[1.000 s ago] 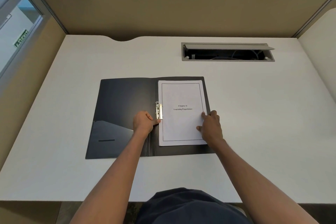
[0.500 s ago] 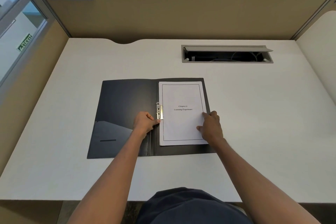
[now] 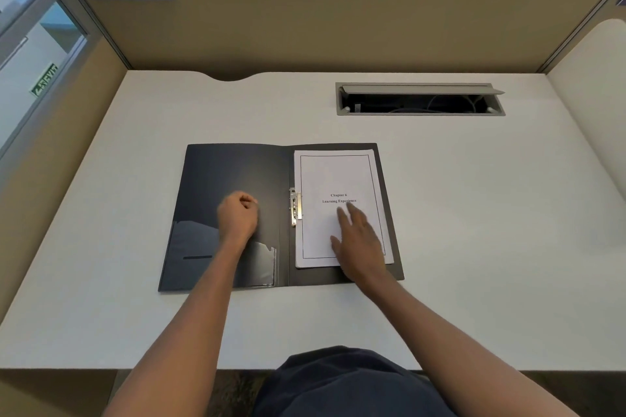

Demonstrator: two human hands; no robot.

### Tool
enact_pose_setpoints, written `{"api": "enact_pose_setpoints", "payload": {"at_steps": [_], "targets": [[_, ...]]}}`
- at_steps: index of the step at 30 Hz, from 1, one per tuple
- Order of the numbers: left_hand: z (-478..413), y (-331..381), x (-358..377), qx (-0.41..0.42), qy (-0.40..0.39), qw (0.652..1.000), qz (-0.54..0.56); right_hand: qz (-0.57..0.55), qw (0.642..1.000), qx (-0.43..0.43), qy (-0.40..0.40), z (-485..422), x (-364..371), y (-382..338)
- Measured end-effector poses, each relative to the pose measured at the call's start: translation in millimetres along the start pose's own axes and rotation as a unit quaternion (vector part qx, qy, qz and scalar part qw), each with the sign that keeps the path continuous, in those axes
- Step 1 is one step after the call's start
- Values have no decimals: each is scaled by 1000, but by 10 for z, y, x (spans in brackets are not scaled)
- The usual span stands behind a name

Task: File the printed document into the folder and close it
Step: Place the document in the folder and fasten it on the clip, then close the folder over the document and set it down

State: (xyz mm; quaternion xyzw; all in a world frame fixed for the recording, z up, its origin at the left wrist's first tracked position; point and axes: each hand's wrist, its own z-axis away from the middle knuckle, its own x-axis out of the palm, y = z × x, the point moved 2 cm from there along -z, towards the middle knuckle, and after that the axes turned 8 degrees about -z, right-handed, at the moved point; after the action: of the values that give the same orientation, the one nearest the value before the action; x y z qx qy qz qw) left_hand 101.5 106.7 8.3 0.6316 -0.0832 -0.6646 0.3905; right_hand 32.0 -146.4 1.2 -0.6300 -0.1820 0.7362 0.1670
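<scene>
A dark folder (image 3: 233, 173) lies open flat on the white desk (image 3: 474, 213). The printed document (image 3: 335, 176), titled "Chapter 6 Learning Experience", rests on the folder's right half, its left edge under the metal clip (image 3: 294, 206) at the spine. My left hand (image 3: 238, 215) is curled into a loose fist over the left cover, holding nothing. My right hand (image 3: 359, 240) lies over the lower right part of the document with fingers spread, slightly blurred.
A clear pocket (image 3: 261, 264) sits on the inside of the left cover. An open cable tray (image 3: 420, 100) is set into the desk behind the folder. Tan cubicle partitions (image 3: 338, 20) wall the desk at the back and both sides.
My left hand has come off the clip and moved left over the left cover. My right hand has shifted left from the page's right edge onto the page.
</scene>
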Motion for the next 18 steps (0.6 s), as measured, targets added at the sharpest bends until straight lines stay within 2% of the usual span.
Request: {"api": "enact_pose_setpoints", "payload": {"at_steps": [5, 8, 12, 18], "targets": [[-331, -341, -377, -45, 70, 992, -98, 34, 996, -59, -55, 17, 201, -169], [-488, -493, -558, -96, 57, 982, -151, 58, 994, -55, -75, 2, 261, -169], [-582, -562, -674, -141, 23, 983, -111, 73, 991, -36, -102, 22, 306, -113], [-622, -463, -835, -128, 82, 985, -84, 78, 991, -20, -106, 67, 278, 16]]}}
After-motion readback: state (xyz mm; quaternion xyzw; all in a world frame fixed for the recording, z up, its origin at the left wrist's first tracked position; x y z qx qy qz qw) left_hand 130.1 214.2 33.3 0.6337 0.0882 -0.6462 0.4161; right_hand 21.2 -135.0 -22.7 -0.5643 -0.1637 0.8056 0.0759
